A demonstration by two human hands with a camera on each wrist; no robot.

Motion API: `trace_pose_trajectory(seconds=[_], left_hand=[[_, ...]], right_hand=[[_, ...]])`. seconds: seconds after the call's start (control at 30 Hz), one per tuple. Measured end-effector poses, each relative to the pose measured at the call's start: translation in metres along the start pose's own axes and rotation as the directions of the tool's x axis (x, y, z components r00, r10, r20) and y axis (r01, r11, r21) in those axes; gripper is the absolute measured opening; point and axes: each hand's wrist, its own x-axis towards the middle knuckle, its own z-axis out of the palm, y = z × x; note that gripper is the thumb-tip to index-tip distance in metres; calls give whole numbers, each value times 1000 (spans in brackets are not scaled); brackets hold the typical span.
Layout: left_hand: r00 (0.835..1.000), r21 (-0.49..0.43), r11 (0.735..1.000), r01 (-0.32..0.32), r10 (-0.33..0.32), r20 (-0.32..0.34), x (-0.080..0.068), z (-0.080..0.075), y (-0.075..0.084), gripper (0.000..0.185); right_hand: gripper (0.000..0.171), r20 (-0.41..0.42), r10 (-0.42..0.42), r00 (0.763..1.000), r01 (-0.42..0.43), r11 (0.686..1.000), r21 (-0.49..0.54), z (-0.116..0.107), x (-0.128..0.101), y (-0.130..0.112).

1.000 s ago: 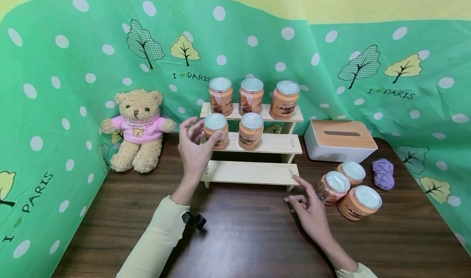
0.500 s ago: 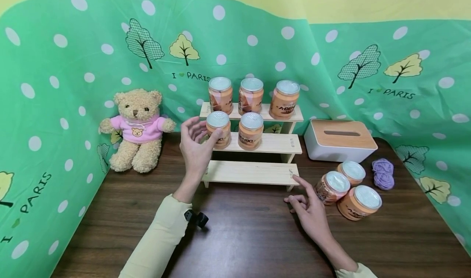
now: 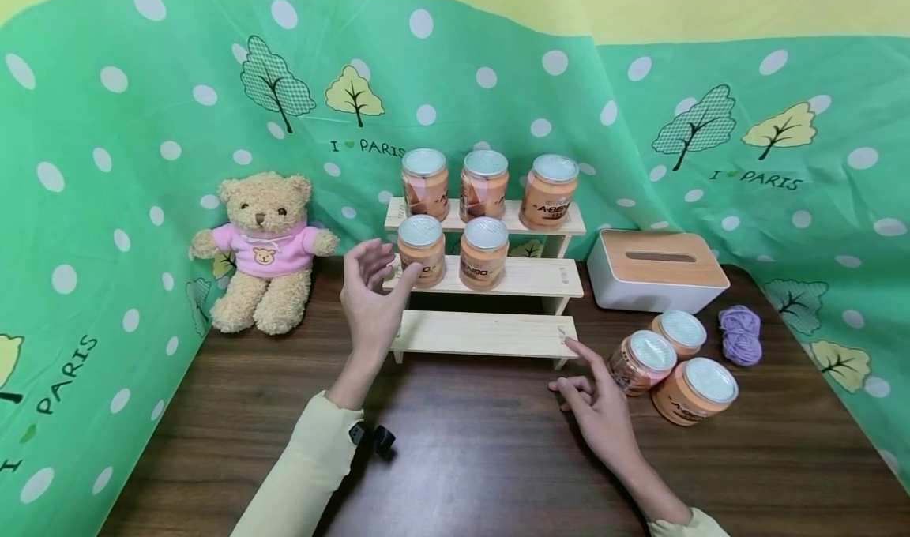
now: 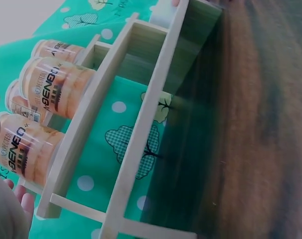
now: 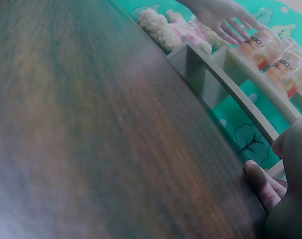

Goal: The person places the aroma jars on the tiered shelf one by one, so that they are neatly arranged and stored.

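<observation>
The jar (image 3: 421, 250) nearest the left hand (image 3: 371, 304) is standing upright at the left end of the rack's (image 3: 490, 334) middle step — orange-bodied behind a clear wrapper, black lettering on its side, a pale silvery lid on top. A twin jar is sitting just at its 3 o'clock, and three more are lining the top step at 12 o'clock. The left hand is hovering at the jar's 8 o'clock with fingers spread and relaxed, holding nothing; whether the thumb tip is touching the jar's side is hard to tell.

Against half a second ago, the left hand is sitting a little lower and further out, its fingers no longer cupping the jar — the jar itself is staying on its spot. The right hand (image 3: 600, 411) is resting on the counter (image 3: 469, 458) as before, forefinger stretched toward the rack's lowest step, other fingers loosely curled, gripping nothing.
</observation>
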Motion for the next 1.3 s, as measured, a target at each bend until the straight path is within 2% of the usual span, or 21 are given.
trace_pose_trajectory(seconds=[0.33,0.47,0.63,0.73,0.9,1.1,1.23,1.3], left_hand=[[999,43,998,-49,49,16,-16,-21,-4,52],[999,96,995,-32,31,17,-23,-31,-5,50],[1000,121,993,-7,3,27,-31,-44,-7,46],[999,129,991,28,-33,35,-36,-49,-9,43],[990,97,987,126,-131,48,-45,-51,-12,38],[969,56,969,239,-242,51,-52,-51,-17,32],[955,29,957,290,-291,54,-55,-51,-23,31],[947,6,950,314,-313,76,-57,-52,-27,31]], right_hand=[[65,-1,13,1000,-13,1000,0,-1,-2,0],[65,0,19,1000,-19,1000,-3,-1,-2,0],[65,7,6,1000,-6,1000,1,-1,-2,1],[65,6,5,1000,-5,1000,6,-1,-2,1],[65,4,2,1000,-2,1000,10,-2,-2,1],[65,1,1,1000,-1,1000,0,-2,-2,1],[65,4,2,1000,-2,1000,-6,-1,-1,1],[65,2,2,1000,-2,1000,-9,-1,0,1]])
